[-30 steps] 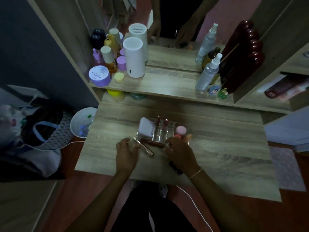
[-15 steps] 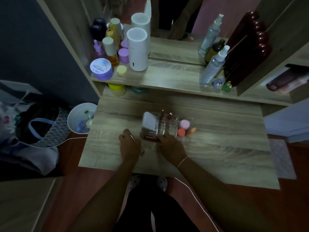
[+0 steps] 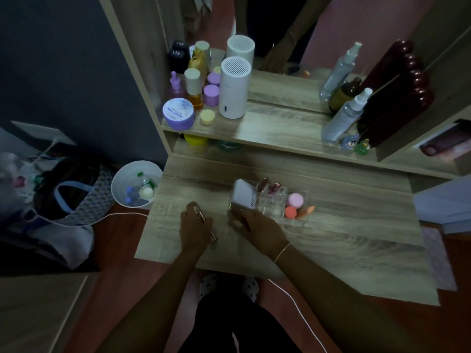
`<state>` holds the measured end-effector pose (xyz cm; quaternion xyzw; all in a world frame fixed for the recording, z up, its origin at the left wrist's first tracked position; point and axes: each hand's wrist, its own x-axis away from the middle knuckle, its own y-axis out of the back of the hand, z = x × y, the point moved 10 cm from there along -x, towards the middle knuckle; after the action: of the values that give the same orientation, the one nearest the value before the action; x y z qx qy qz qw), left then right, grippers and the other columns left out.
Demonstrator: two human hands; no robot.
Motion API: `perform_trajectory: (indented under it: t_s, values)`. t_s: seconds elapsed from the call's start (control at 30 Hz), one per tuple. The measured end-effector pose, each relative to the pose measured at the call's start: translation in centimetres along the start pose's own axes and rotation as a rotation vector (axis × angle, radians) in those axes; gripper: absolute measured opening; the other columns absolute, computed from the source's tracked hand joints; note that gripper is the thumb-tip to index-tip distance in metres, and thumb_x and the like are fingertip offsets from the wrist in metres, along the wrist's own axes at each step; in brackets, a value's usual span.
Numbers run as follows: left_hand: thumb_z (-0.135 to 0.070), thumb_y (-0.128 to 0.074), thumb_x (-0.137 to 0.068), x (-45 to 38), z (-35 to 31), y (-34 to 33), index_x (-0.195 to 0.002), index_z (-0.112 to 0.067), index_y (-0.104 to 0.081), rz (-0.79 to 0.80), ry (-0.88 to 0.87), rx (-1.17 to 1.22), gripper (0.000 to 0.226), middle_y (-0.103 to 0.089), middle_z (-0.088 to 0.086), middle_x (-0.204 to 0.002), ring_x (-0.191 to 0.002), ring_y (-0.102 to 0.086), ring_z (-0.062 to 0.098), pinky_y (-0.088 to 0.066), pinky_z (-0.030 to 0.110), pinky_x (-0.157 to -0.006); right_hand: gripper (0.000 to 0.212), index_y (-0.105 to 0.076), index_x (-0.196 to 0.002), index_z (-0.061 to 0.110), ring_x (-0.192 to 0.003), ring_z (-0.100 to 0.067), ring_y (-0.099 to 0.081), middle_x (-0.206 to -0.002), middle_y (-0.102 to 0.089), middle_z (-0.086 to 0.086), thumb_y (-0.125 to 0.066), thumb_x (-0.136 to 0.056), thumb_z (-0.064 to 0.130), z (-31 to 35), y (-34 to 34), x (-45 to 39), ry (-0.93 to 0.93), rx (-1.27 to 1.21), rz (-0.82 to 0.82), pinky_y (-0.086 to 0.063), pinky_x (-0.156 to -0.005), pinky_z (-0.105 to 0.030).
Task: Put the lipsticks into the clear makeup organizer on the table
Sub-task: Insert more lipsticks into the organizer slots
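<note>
The clear makeup organizer (image 3: 274,208) stands mid-table. It holds a white box (image 3: 242,196) at its left, two dark red lipsticks (image 3: 269,186) upright at the back, and pink and orange sponges (image 3: 295,200) at the right. My left hand (image 3: 195,229) is left of it, low over the table, closed around a rose-gold lipstick (image 3: 204,220) that sticks out both sides of the fist. My right hand (image 3: 261,226) lies at the organizer's front left corner, fingers curled against the white box. Whether those fingers hold anything is hidden.
A raised shelf (image 3: 280,133) behind the table carries a white cylinder (image 3: 234,87), a purple jar (image 3: 178,113), bottles and a spray bottle (image 3: 344,118). A white bin (image 3: 119,184) and a bag (image 3: 63,197) sit left of the table. A white cable (image 3: 293,299) hangs at the front edge.
My left hand took the rose-gold lipstick off the table and closed on it. My right hand slid left to the organizer's front corner; the dark red lipstick lying there is now out of sight.
</note>
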<state>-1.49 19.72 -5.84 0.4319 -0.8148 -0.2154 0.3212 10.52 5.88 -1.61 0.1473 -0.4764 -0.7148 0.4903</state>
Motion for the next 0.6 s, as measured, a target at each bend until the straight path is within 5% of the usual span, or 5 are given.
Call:
perform_trajectory:
  t_s: [0.23,0.4,0.47,0.6]
  values:
    - [-0.012,-0.068,-0.081,1.0,-6.0,-0.2,-0.129,-0.016,-0.045,-0.052,-0.188,0.126,0.053,-0.056,0.016,-0.116,-0.101,-0.057,0.03,-0.042,0.031,-0.076,0.071,-0.035,-0.145,0.023,-0.089,-0.025,-0.063,-0.102,-0.064,-0.001,-0.061,-0.079,0.015,-2.8,2.3,2.9,-0.057,-0.129,-0.009,-0.039,-0.066,-0.023]
    - [-0.015,-0.069,-0.082,2.2,-12.2,-1.5,-0.132,-0.022,-0.044,-0.031,-0.405,0.164,0.056,-0.057,0.009,-0.122,-0.099,-0.056,0.013,-0.04,0.021,-0.079,0.065,-0.039,-0.138,0.029,-0.066,-0.01,-0.052,-0.081,-0.059,0.002,-0.063,-0.079,0.016,-5.0,5.7,4.7,-0.097,-0.212,-0.127,-0.035,-0.055,-0.021]
    - [-0.016,-0.069,-0.083,2.6,-14.1,-2.3,-0.132,-0.028,-0.041,0.018,-0.472,0.189,0.057,-0.06,0.0,-0.111,-0.088,-0.062,0.01,-0.043,0.017,-0.07,0.065,-0.037,-0.137,0.036,-0.06,0.0,-0.052,-0.079,-0.058,0.01,-0.063,-0.081,0.015,-5.9,7.2,5.1,-0.12,-0.247,-0.178,-0.035,-0.052,-0.012]
    - [-0.019,-0.068,-0.085,3.3,-15.7,-4.2,-0.137,-0.033,-0.031,0.124,-0.553,0.207,0.066,-0.06,-0.015,-0.089,-0.073,-0.062,0.001,-0.047,0.007,-0.058,0.058,-0.037,-0.13,0.038,-0.062,-0.005,-0.06,-0.081,-0.064,0.007,-0.067,-0.084,0.018,-7.2,10.7,5.1,-0.142,-0.28,-0.313,-0.05,-0.056,-0.022]
